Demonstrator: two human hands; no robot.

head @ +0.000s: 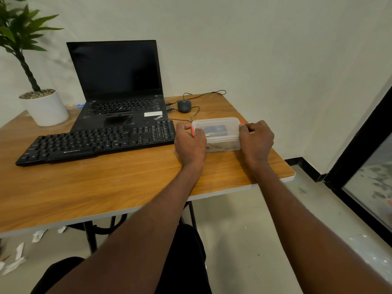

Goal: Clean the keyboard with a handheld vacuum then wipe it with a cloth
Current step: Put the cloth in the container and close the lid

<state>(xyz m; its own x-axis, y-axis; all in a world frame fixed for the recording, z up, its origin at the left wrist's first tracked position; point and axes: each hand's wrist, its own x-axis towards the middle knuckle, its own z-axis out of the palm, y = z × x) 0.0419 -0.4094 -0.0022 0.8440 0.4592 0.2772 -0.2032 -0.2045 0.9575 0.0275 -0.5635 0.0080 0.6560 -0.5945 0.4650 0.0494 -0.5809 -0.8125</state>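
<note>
A black keyboard (97, 143) lies across the wooden table (106, 187), in front of an open laptop. Just right of it stands a clear plastic box (218, 132) with a lid and red side clips. Something dark blue and something brownish show through its walls. My left hand (189, 143) grips the box's left end, thumb on the lid by the red clip. My right hand (255, 141) grips the right end, fingers curled at the other red clip. No vacuum or cloth is plainly visible outside the box.
A black laptop (121, 88) with a dark screen stands behind the keyboard. A wired mouse (184, 105) lies right of it, cables trailing toward the box. A potted plant in a white pot (45, 108) occupies the back left. The table's right edge is close to the box.
</note>
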